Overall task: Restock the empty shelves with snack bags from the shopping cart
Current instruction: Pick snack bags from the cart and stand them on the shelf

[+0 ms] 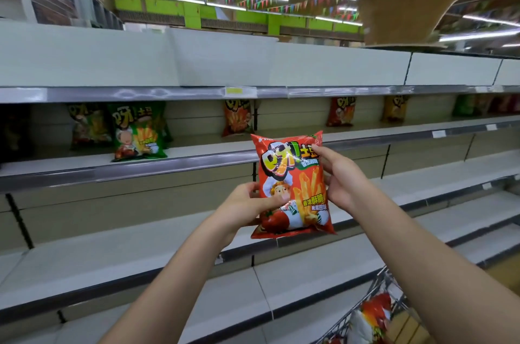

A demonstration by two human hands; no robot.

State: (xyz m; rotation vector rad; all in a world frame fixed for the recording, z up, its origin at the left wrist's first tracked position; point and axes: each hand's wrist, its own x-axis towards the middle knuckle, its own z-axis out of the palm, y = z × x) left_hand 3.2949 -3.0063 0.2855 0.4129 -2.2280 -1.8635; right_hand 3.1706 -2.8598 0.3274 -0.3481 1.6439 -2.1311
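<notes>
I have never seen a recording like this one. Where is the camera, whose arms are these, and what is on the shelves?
There is no machine here. The single picture comes from a wide-angle camera worn on a person's head, looking forward and down, so the two bare arms are that person's own. The left hand and the right hand both hold one shiny red snack bag upright, one hand at each side. Ahead stand long white store shelves, mostly bare. One upper shelf carries a few bags, among them a green snack bag near the front. At the bottom right, the wire shopping cart holds more bags.
</notes>
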